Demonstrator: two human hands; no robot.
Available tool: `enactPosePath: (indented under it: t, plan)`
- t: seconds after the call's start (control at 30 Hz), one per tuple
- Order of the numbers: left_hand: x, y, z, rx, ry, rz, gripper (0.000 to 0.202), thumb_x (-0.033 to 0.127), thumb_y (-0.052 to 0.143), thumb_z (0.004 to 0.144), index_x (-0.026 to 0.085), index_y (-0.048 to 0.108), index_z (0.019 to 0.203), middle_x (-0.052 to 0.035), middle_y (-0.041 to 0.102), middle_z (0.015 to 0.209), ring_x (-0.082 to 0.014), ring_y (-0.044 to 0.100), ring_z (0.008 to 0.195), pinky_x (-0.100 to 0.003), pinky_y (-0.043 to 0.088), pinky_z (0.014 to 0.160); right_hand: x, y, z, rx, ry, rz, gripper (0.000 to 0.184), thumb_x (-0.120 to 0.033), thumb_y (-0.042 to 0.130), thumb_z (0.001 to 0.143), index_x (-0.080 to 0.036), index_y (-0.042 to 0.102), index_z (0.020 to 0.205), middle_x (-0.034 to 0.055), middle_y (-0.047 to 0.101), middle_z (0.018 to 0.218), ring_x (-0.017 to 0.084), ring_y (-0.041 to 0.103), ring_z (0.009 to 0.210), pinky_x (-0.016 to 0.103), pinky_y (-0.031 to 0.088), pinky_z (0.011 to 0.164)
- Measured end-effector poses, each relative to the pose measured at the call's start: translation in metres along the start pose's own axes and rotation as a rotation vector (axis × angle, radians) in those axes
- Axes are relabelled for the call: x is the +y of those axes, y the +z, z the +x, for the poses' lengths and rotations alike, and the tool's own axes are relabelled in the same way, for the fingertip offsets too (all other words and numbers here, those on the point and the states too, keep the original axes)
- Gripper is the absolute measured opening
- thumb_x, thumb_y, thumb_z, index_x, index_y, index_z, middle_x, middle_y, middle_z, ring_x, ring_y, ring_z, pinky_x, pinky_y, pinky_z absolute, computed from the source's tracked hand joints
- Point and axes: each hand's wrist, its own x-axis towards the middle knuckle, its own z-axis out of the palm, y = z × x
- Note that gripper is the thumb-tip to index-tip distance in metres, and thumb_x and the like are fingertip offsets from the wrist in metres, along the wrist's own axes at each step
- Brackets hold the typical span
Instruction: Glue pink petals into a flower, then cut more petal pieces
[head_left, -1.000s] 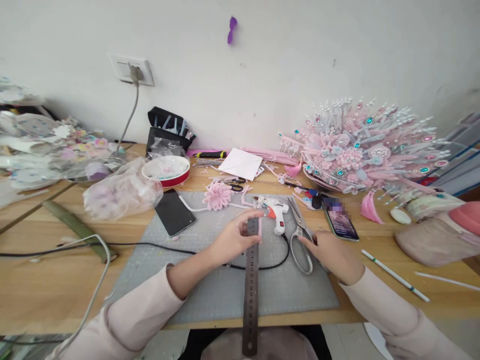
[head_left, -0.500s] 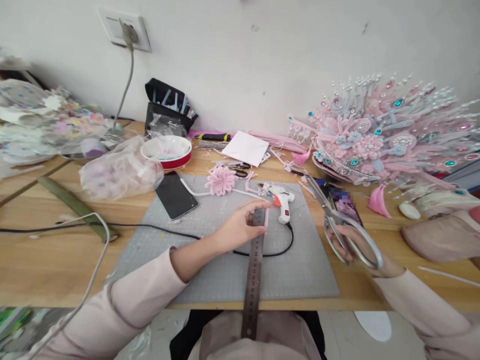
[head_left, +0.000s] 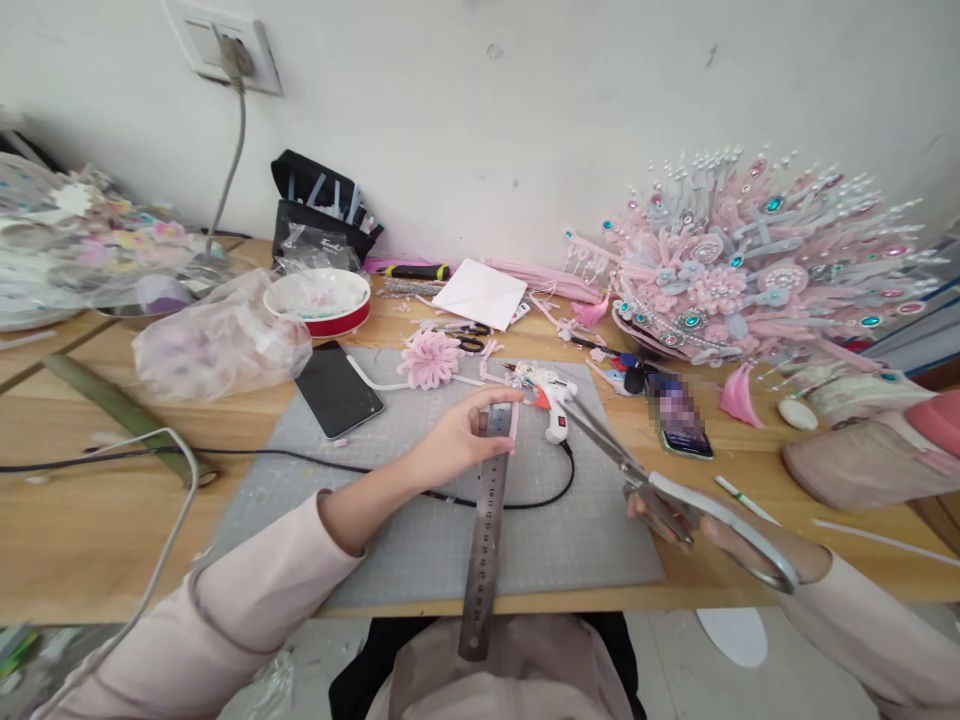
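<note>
My left hand [head_left: 450, 437] pinches a steel ruler [head_left: 486, 535] near its upper end, together with a short pink fuzzy strip [head_left: 514, 426] lying along the ruler's right edge. The ruler's lower end reaches past the table edge over my lap. In my right hand [head_left: 796, 556] is a large pair of metal scissors [head_left: 671, 488], its blades pointing up and left toward the white glue gun [head_left: 556, 412]. Whether the blades are parted is hard to see. The glue gun rests on the grey cutting mat [head_left: 570, 555], and a pink fuzzy flower [head_left: 430, 359] lies farther back.
A black phone [head_left: 339, 390] lies on the mat's left, another phone [head_left: 684, 425] on the right. A large pink beaded headdress [head_left: 720, 270] stands back right. A red-and-white bowl [head_left: 319, 310] and plastic bag [head_left: 225, 345] sit at left. The black cord [head_left: 300, 452] crosses the mat.
My right hand has swung the scissors left and lower, bringing the blades over the mat near the glue gun. My left hand keeps its pinch. The whole view has shifted slightly.
</note>
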Motion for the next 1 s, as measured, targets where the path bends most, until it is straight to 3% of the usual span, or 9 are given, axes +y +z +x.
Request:
enactPosePath:
  t: [0.03, 0.1, 0.23, 0.4, 0.7, 1.0]
  plan:
    - [0.000, 0.000, 0.000, -0.009, -0.003, -0.007, 0.048, 0.014, 0.068, 0.063, 0.021, 0.058, 0.110, -0.0065, 0.052, 0.120, -0.0217, 0.050, 0.107, -0.027, 0.044, 0.081, -0.004, -0.003, 0.000, -0.154, -0.059, 0.003, 0.074, -0.081, 0.028, 0.066, -0.023, 0.063, 0.096, 0.0087, 0.061, 0.078, 0.020, 0.054, 0.063, 0.032, 0.045, 0.059]
    - [0.001, 0.001, -0.001, -0.022, -0.005, -0.004, 0.049, 0.014, 0.067, 0.063, 0.021, 0.058, 0.110, -0.0066, 0.052, 0.121, -0.0211, 0.050, 0.105, -0.026, 0.044, 0.078, -0.013, -0.005, 0.001, -0.286, -0.104, -0.023, 0.067, -0.077, 0.031, 0.070, -0.023, 0.061, 0.096, 0.0090, 0.060, 0.081, 0.020, 0.053, 0.067, 0.032, 0.043, 0.063]
    - [0.005, 0.004, -0.004, -0.044, -0.043, 0.004, 0.049, 0.014, 0.067, 0.063, 0.020, 0.058, 0.111, -0.0074, 0.049, 0.125, -0.0153, 0.055, 0.088, -0.021, 0.045, 0.066, -0.021, -0.003, 0.007, -0.292, -0.078, -0.075, 0.060, -0.074, 0.035, 0.071, -0.021, 0.058, 0.087, 0.0097, 0.059, 0.083, 0.021, 0.054, 0.072, 0.033, 0.042, 0.069]
    - [0.013, 0.006, -0.006, -0.089, -0.137, -0.046, 0.049, 0.016, 0.065, 0.064, 0.019, 0.054, 0.111, -0.0070, 0.050, 0.123, -0.0041, 0.049, 0.061, -0.017, 0.042, 0.052, -0.019, 0.001, 0.015, -0.325, -0.096, -0.110, 0.062, -0.078, 0.031, 0.069, -0.020, 0.052, 0.078, 0.0072, 0.056, 0.078, 0.019, 0.051, 0.068, 0.030, 0.040, 0.064]
    - [0.019, 0.007, -0.006, -0.095, -0.195, -0.031, 0.051, 0.014, 0.065, 0.062, 0.016, 0.053, 0.111, -0.0061, 0.056, 0.109, -0.0044, 0.049, 0.060, -0.016, 0.040, 0.051, 0.003, 0.000, 0.028, -0.346, -0.111, -0.104, 0.058, -0.073, 0.040, 0.071, -0.016, 0.052, 0.072, 0.0042, 0.054, 0.071, 0.015, 0.047, 0.063, 0.026, 0.037, 0.058]
    - [0.016, 0.006, -0.005, -0.115, -0.155, -0.010, 0.048, 0.013, 0.065, 0.063, 0.017, 0.054, 0.109, -0.0082, 0.049, 0.123, -0.0019, 0.046, 0.058, -0.016, 0.041, 0.050, 0.014, -0.002, 0.035, -0.392, -0.104, -0.083, 0.057, -0.071, 0.047, 0.068, -0.015, 0.053, 0.072, 0.0041, 0.054, 0.070, 0.015, 0.046, 0.063, 0.026, 0.036, 0.056]
